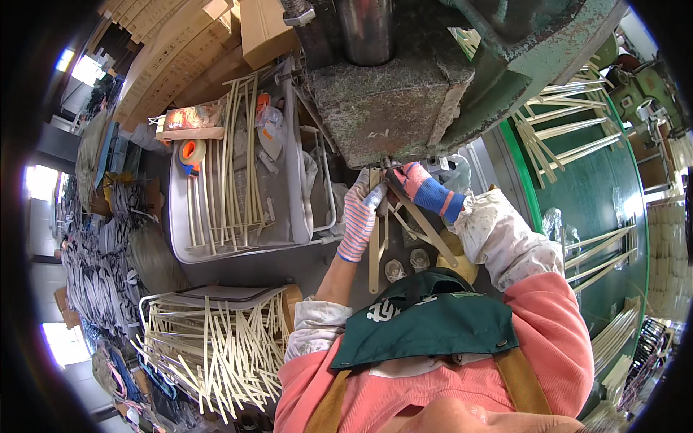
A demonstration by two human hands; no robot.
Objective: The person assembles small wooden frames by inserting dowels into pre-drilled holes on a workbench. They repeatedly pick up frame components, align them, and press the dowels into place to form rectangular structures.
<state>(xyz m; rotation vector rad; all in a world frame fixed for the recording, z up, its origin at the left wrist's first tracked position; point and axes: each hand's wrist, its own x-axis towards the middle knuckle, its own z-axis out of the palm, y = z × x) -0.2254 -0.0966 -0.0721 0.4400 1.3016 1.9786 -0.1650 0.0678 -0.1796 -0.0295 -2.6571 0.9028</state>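
My left hand [359, 220], in a striped glove, is closed around the upper end of some flat cream-coloured strips [374, 263]. Close beside it, my right hand [427, 191] in a blue and pink glove pinches the same set near its top. The strips spread downward from there in a narrow V, another long one [434, 236] slanting to the right, with thinner pieces between them. Both hands are right under the heavy block of a worn green press [390, 108]. That block hides the top ends of the strips and part of my fingertips.
To the left, a white-rimmed tray [175, 216] holds long strips, a tape roll [192, 151] and a plastic bag [270, 130]. Below it lies a heap of loose strips [216, 346]. A green table [592, 187] on the right bears more strip bundles. Cardboard boxes [180, 72] stand behind.
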